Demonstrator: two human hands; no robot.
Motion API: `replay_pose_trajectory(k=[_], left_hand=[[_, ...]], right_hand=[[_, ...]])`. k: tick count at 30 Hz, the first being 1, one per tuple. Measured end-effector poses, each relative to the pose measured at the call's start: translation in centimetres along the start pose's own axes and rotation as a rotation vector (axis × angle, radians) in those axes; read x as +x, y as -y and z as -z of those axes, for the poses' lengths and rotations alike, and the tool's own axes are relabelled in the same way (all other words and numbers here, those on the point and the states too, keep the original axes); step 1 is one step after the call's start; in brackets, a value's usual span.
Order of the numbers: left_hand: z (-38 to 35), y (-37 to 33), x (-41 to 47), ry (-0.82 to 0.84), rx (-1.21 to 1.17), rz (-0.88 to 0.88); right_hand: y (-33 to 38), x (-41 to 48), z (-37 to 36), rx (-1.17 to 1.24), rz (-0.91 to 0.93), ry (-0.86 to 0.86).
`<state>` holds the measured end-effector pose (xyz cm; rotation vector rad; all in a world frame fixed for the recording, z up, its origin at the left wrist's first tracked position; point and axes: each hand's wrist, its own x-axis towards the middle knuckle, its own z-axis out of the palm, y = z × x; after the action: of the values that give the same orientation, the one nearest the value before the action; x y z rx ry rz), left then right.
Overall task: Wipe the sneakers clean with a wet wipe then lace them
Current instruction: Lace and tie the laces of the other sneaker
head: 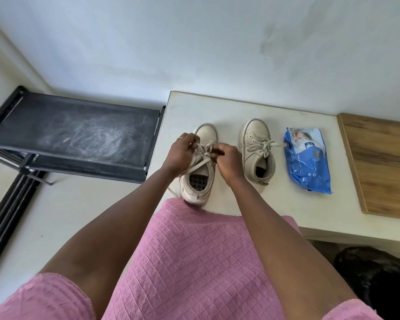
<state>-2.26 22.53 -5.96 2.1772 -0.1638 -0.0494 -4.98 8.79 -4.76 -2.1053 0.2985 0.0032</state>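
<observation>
**A:** Layout, big to small?

**B:** White table (286,204) against the wall. Black rack (79,130) to its left, wood board (383,162) on its right end. Blue wipes pack (307,162) lies flat between the board and the shoes.

**A:** Sneakers?

**B:** Both upright on the table, side by side, apart. Tied sneaker (258,144) is on the person's right with a bow already in, one lace end reaching the pack. Open sneaker (201,179) is on the left, heel at the table's near edge.

**A:** Axis relative to the hands?

**B:** Long axis runs away from the person, toe toward the wall and angled slightly right. It sits straight ahead of both arms. The hands flank the eyelet row, neither clearly nearer.

**A:** Hand state?

**B:** Left hand (179,153) is on the shoe's left side, fingers curled and pinching lace. Right hand (226,162) is on the shoe's right, knuckles up, also curled on a strand. Forearms converge over the shoe's mouth.

**A:** Laces?

**B:** Laces (204,150) cross between the two hands above the tongue. One loose end trails off the shoe's left side. Can't tell which eyelets are filled.

**A:** Stage?

**B:** My read is that wiping is done and this is the final knot on the second shoe. The pull should go sideways, across the axis.
</observation>
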Motion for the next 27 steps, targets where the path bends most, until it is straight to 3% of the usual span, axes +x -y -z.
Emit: replay_pose_trajectory(k=[4, 8, 11, 18, 22, 27], left_hand=[[0.1, -0.4, -0.4, 0.037, -0.032, -0.041], [0.5, 0.9, -1.2, 0.022, -0.309, 0.171], [0.4, 1.5, -1.4, 0.028, -0.168, 0.187], [-0.1, 0.1, -0.6, 0.003, -0.077, 0.171], [-0.1, 0.2, -1.0, 0.001, -0.097, 0.165], [0.3, 0.6, -1.8, -0.022, -0.202, 0.210]], right_hand=[[0.0, -0.1, -0.1, -0.116, 0.052, -0.012], [0.7, 0.2, -0.1, -0.138, 0.064, -0.011], [0.9, 0.2, -0.5, -0.158, 0.057, -0.022], [0.9, -0.2, -0.2, 0.012, -0.033, -0.027], [0.3, -0.7, -0.1, 0.042, -0.080, 0.044], [1.0, -0.6, 0.1, -0.081, -0.016, -0.003]])
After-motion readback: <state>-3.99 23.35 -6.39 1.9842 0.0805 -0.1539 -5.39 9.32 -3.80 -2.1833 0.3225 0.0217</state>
